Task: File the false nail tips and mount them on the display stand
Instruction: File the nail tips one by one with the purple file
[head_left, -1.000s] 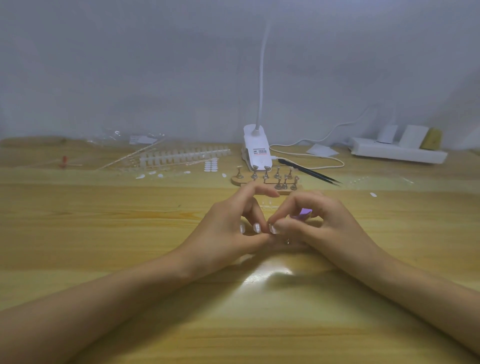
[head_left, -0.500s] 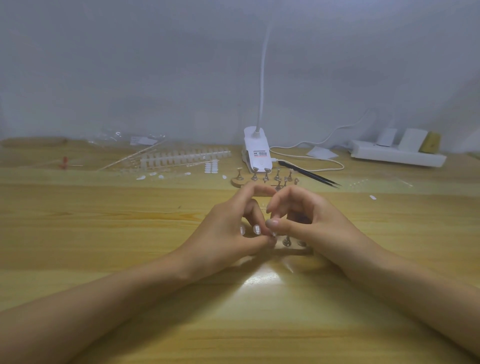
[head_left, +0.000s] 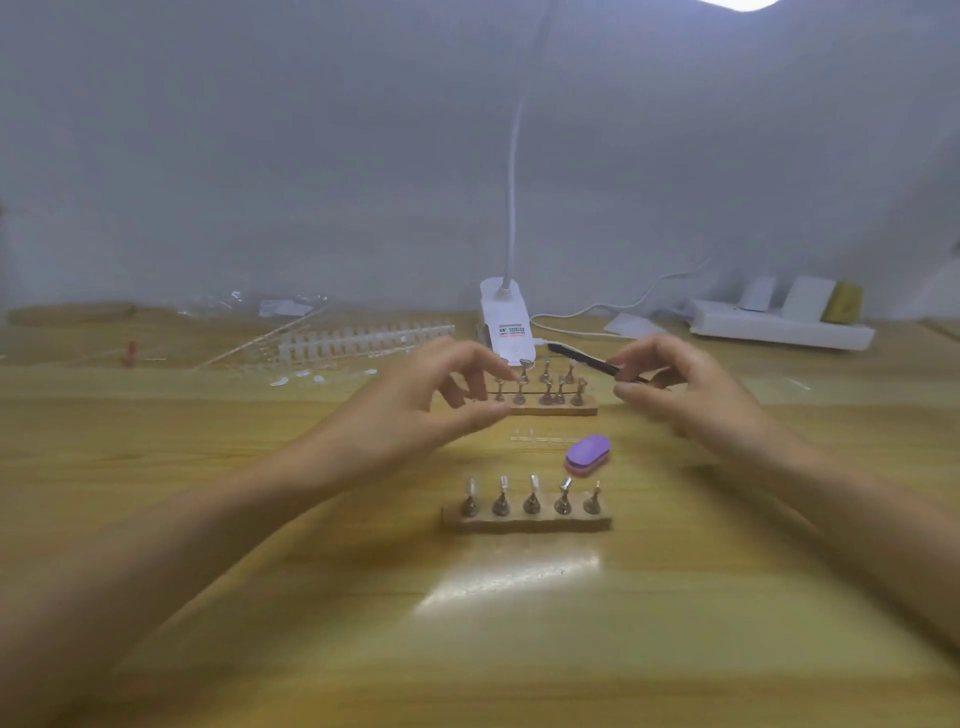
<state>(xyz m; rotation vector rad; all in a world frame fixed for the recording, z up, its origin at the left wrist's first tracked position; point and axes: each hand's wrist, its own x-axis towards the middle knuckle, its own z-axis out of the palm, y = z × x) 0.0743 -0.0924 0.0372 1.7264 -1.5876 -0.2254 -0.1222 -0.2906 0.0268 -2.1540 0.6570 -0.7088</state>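
The left hand (head_left: 415, 400) and right hand (head_left: 691, 389), loosely curled and empty, are flanking the far stand (head_left: 550, 410), lying crosswise toward the back edge of the tabletop (head_left: 519, 649).

1. We look through one wide-angle camera worn on the head, sitting above and behind the left hand (head_left: 415, 400) and the right hand (head_left: 691, 395); both forearms run in from the lower corners.
2. We face forward and down across the worktop (head_left: 208, 519), towards the wall (head_left: 311, 156) beyond the hands.
3. We are close: the hands sit mid-frame, and the worktop nearer than the hands fills the lower half.
4. Both hands show blurred.
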